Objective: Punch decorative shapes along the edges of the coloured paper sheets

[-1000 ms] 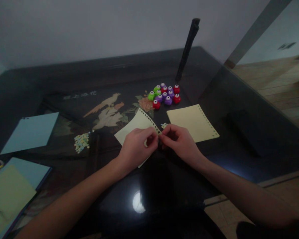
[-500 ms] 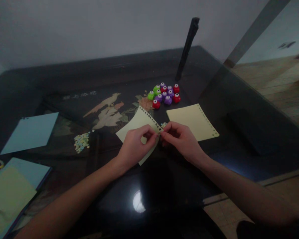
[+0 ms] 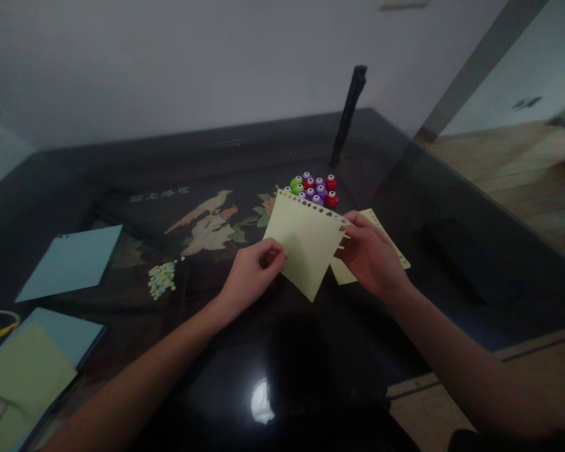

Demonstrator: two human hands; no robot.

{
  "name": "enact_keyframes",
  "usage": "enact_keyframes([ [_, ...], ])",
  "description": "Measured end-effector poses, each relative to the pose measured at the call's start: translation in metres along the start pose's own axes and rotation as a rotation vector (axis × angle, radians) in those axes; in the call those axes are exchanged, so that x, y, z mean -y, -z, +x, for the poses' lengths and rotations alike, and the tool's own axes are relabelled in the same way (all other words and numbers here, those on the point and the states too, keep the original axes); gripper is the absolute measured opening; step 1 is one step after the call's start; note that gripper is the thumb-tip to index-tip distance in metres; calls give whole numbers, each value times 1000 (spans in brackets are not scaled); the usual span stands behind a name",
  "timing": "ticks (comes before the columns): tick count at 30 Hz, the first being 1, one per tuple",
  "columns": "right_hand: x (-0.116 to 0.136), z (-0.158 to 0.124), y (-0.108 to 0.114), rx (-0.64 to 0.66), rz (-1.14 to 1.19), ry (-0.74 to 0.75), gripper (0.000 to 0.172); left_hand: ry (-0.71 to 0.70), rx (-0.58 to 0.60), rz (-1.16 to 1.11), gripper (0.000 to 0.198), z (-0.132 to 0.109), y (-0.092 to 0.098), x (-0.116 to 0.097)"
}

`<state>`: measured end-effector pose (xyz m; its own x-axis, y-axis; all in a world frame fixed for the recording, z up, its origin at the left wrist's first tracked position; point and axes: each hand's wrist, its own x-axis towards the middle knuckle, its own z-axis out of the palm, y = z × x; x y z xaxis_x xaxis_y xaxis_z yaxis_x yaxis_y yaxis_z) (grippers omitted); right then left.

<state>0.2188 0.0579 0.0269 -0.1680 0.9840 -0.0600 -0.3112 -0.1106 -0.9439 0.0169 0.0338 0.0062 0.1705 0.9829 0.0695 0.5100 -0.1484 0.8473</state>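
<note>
A pale yellow paper sheet [image 3: 306,242] is lifted at a tilt above the table, with a row of punched holes along its top edge and open notches at its right corner. My right hand [image 3: 374,254] grips that corner, thumb in front and fingers behind. My left hand [image 3: 254,270] is closed in a pinch at the sheet's left edge; whether it holds the paper or a tiny scrap I cannot make out. Behind my right hand lies a partly covered stack of yellow paper [image 3: 346,271], also punched along one edge.
Several red, green and purple craft punches [image 3: 317,188] cluster behind the sheet. Paper cut-outs [image 3: 161,279] lie piled at left, near a blue sheet [image 3: 73,260]. More blue and yellow paper [image 3: 23,370] sits front left. A black post [image 3: 348,116] stands at the back.
The sheet has swung right and up, now covering part of the punches. My right hand has moved right with its corner; my left hand has come away from the punched edge.
</note>
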Motion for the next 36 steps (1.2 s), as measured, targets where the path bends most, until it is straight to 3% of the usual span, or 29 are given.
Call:
enact_keyframes([
  [7,42,8,32,-138,93,233,14,-58,117,327,15,4,-12,14],
  [18,45,12,49,-146,225,290,12,-152,260,833,19,29,-28,-8],
  [27,44,12,49,-164,157,332,15,-136,259,931,19,37,-36,-6],
  [36,46,11,48,-212,23,289,17,-163,258,879,23,37,-36,-7],
])
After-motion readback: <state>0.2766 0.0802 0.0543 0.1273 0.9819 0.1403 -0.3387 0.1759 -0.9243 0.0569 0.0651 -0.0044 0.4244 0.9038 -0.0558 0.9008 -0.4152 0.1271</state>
